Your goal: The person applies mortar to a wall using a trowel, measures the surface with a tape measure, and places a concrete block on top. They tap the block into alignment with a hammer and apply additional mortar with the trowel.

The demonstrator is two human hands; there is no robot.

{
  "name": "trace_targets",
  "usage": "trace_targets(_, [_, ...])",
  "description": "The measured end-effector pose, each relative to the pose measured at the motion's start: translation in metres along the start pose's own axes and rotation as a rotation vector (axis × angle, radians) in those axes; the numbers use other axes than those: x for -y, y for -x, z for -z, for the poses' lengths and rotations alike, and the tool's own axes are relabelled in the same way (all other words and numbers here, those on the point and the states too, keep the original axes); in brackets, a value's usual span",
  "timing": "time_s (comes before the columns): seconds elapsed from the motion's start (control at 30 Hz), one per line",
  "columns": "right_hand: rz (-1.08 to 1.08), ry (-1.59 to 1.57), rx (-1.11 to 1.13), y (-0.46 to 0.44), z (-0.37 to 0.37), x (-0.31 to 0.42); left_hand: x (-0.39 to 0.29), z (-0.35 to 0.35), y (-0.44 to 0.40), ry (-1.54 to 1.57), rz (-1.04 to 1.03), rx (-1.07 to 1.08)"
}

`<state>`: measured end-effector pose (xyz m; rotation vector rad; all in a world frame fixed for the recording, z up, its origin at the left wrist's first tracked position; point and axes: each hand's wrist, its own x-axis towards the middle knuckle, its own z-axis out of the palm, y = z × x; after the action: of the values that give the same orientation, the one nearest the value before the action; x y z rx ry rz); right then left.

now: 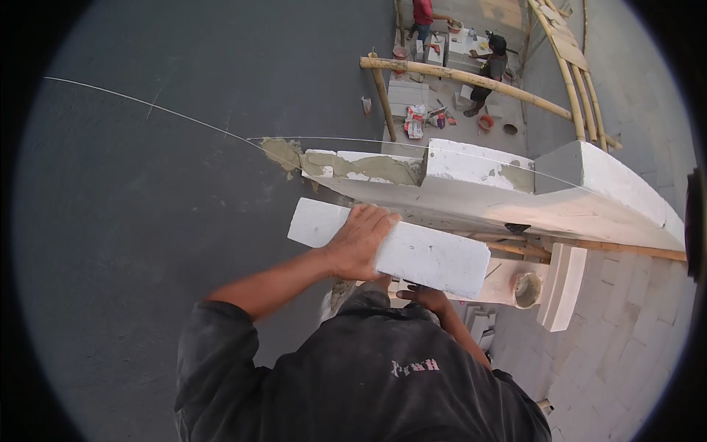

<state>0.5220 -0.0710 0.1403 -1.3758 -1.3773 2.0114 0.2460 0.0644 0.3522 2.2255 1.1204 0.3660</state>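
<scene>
Gripping a long white rectangular block (434, 258), the left hand (361, 239) has its fingers bent over it. The block is between the dark grey shirt (383, 368) and the white block wall (479, 195). Near the block's near edge is the right hand (427, 297), partly hidden; I cannot tell if its fingers are open. Grey mortar (383, 170) covers part of the wall top, near a thin white string (191, 119). Beyond, two persons (495, 66) are among blocks.

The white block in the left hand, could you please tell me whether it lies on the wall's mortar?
No, the left hand holds the white block in front of the wall, apart from the mortar.
</scene>
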Motion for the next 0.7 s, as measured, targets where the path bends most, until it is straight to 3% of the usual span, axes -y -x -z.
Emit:
trace_targets(0.07, [-0.355,-0.019,-0.031,0.031,0.004,0.010,0.010,0.001,-0.007,-0.140,-0.145,0.067])
trace_targets(0.13, [-0.070,0.160,-0.218,0.067,0.013,0.014,0.017,0.005,-0.018,-0.185,-0.183,0.131])
trace_targets(0.17, [-0.078,0.158,-0.217,0.079,0.021,0.019,0.020,0.008,-0.022,-0.227,-0.225,0.197])
trace_targets(0.23, [-0.358,-0.130,-0.264,0.100,0.032,0.032,0.027,0.012,-0.029,-0.264,-0.243,0.247])
trace_targets(0.37, [-0.356,0.002,-0.485,0.106,0.034,0.096,0.051,0.036,-0.046,-0.308,-0.296,0.288])
trace_targets(0.43, [-0.003,0.267,-0.636,0.084,0.032,0.132,0.058,0.049,-0.052,-0.297,-0.291,0.305])
trace_targets(0.53, [0.160,0.248,-0.462,0.052,0.032,0.151,0.064,0.067,-0.057,-0.309,-0.272,0.307])
trace_targets(0.7, [0.239,0.246,-0.458,0.007,0.029,0.183,0.084,0.086,-0.062,-0.339,-0.214,0.282])
